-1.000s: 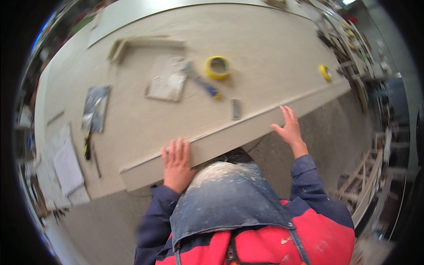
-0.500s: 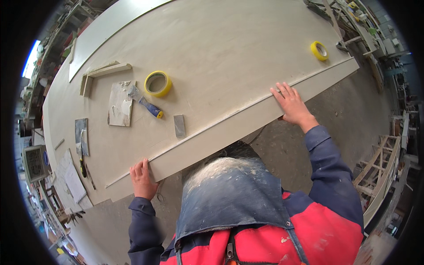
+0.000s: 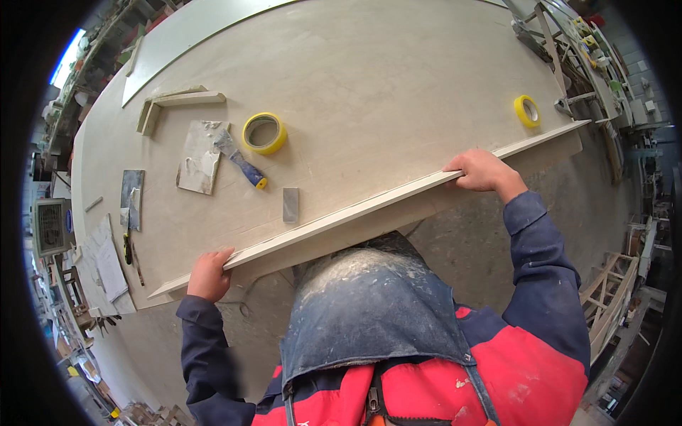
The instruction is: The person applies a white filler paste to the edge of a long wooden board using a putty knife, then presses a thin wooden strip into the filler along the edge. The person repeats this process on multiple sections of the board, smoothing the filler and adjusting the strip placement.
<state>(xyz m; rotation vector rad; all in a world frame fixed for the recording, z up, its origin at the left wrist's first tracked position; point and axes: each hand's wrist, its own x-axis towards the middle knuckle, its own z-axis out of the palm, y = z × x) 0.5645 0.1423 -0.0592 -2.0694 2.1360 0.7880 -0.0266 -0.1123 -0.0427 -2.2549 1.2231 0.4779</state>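
Note:
A long, narrow cream board (image 3: 341, 216) slants across the front edge of the table (image 3: 398, 92), tilted up so that its thin edge shows. My left hand (image 3: 208, 275) grips it near its left end, fingers curled over the edge. Toward the other end, my right hand (image 3: 486, 172) is closed on the same board, its thumb hidden from view. Just behind the board lies a small grey rectangular block (image 3: 290, 205). Farther back are a blue-handled putty knife (image 3: 247, 170) and a yellow tape roll (image 3: 265, 150). Another yellow tape roll (image 3: 521, 112) stands near the board's right end.
Left on the table are a putty-smeared board (image 3: 195, 163), a dark plate (image 3: 132, 186), an angled wooden piece (image 3: 188, 99) and paper sheets (image 3: 110, 270). A white panel (image 3: 185, 28) lies at the far left. A wooden frame (image 3: 609, 291) stands on the right.
The board has gone from lying flat to tilted up on edge. Both hands have shifted from resting on its top to gripping its edge. The view has moved slightly.

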